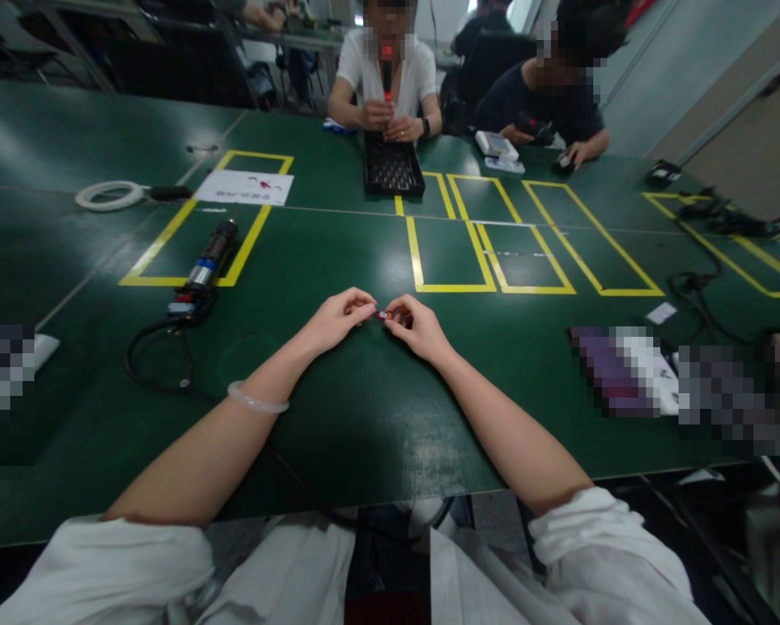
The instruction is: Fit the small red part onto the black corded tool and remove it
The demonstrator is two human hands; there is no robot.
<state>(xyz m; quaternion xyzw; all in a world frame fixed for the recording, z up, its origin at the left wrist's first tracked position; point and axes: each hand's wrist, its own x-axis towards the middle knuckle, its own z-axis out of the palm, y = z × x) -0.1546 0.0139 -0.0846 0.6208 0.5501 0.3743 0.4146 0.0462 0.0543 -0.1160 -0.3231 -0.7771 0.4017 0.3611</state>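
Note:
Above the green table, a small red-and-black part (382, 315) with a bit of orange is pinched between my two hands. My left hand (341, 319) has thumb and fingers closed at its left end. The fingers of my right hand (421, 330) curl closed around the right end. Most of the part is hidden by fingertips, and its exact kind is too small to make out. To the left of my left hand lies a black and silver cylindrical tool (211, 256) with a dark cable.
A white sheet (243, 187) carrying small red pieces lies beyond the tool, beside a white coil (109, 195). Opposite, a person works over a black tray (393, 169); another person sits at the right. Yellow tape (455, 287) marks rectangles. Dark cables (742, 213) lie far right.

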